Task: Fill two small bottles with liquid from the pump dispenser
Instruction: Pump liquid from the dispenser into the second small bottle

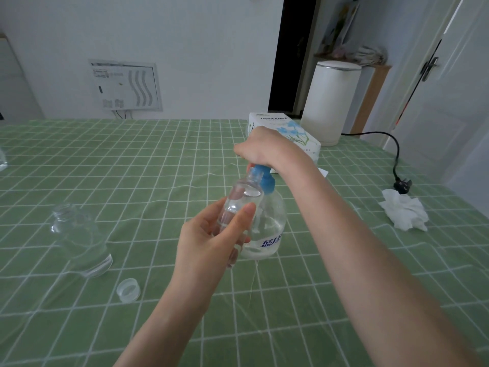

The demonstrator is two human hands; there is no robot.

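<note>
My left hand (211,239) grips a small clear bottle (242,200), open-mouthed and tilted, with its mouth just under the blue pump spout. My right hand (258,149) rests on top of the blue pump head (264,178) of the clear pump dispenser (270,226), fingers curled over it. The dispenser stands on the green checked tablecloth (158,160) and holds a little clear liquid at its bottom. A second clear bottle (79,239) stands open at the left, with liquid in it. Its clear cap (128,290) lies in front of it.
A tissue box (288,131) sits behind my right hand, with a white kettle (330,102) beyond it. A black cord and plug (402,185) lie at the right, beside a crumpled white tissue (404,213). A glass object shows at the far left edge (2,161).
</note>
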